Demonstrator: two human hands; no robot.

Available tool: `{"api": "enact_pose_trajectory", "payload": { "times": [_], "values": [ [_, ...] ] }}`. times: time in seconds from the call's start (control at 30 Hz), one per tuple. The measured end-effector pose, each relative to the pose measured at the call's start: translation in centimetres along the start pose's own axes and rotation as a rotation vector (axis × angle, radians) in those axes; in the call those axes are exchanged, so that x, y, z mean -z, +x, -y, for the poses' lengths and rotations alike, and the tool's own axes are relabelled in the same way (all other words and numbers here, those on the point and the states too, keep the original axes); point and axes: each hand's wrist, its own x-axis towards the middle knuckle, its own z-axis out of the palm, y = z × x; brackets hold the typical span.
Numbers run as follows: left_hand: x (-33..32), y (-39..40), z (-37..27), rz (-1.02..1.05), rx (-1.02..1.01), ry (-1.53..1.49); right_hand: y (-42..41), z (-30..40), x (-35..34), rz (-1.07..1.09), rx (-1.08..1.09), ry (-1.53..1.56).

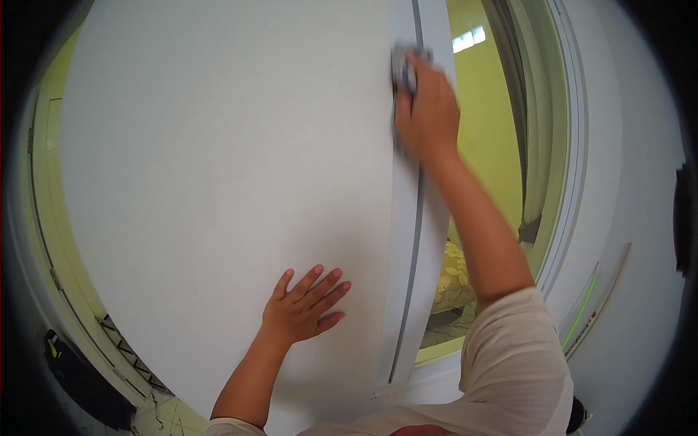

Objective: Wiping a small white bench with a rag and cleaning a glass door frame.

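Note:
A grey cloth-like pad [403,68], blurred, is pressed by my right hand [432,106] against the white frame [408,196] at the wall's right edge. The hand covers much of the pad, so its exact kind cannot be told. A thin grey strip [417,229] runs the length of this frame and passes behind my fingers. Lower down and to the left, my left hand [304,305] rests on the white wall panel [218,180], fingers spread and nothing in them.
Right of the frame an opening shows a yellow-green wall [482,158], a grey curtain [537,114] and a floral-patterned fabric [453,270]. Two thin sticks, one bright green [579,310], lean at the far right. At lower left lies a black object [87,376] beside a doorway.

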Motion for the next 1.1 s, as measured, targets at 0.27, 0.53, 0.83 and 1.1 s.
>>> {"api": "enact_pose_trajectory", "payload": {
  "times": [0.27, 0.53, 0.83, 1.1],
  "values": [
    [1.4, -0.7, 0.5, -0.006, -0.001, -0.006, -11.5, 4.0, 5.4, 0.156, 0.18, 0.052],
    [0.7, -1.1, 0.1, -0.006, 0.003, -0.082, 6.0, 0.4, -0.2, 0.071, -0.088, -0.088],
    [-2.6, -4.2, 1.8, 0.021, 0.011, -0.062, -29.1, 9.2, 5.7, 0.358, -0.071, -0.02],
    [-5.1, -6.2, 1.2, 0.018, 0.018, -0.072, -39.1, 12.1, 8.2, 0.515, -0.167, 0.077]
  ]
}}
